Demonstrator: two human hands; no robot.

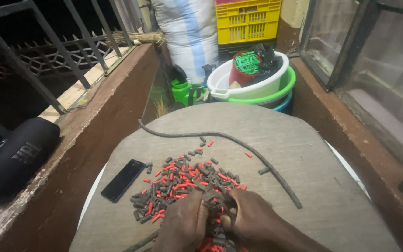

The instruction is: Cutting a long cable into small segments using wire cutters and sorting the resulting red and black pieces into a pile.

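My two hands, left hand (183, 225) and right hand (253, 219), are curled narrowly into one heap of red and dark pieces (180, 182), too many to count, on the table (304, 154); whether either grips anything, I cannot tell. One black phone (123, 180) and one long dark cord (239, 144) lie nearby.

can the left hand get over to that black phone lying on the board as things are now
Probably yes. The left hand rests at the near edge of the pile of red and dark pieces, and the black phone lies flat just left of the pile. Only bare board and a few loose pieces lie between.
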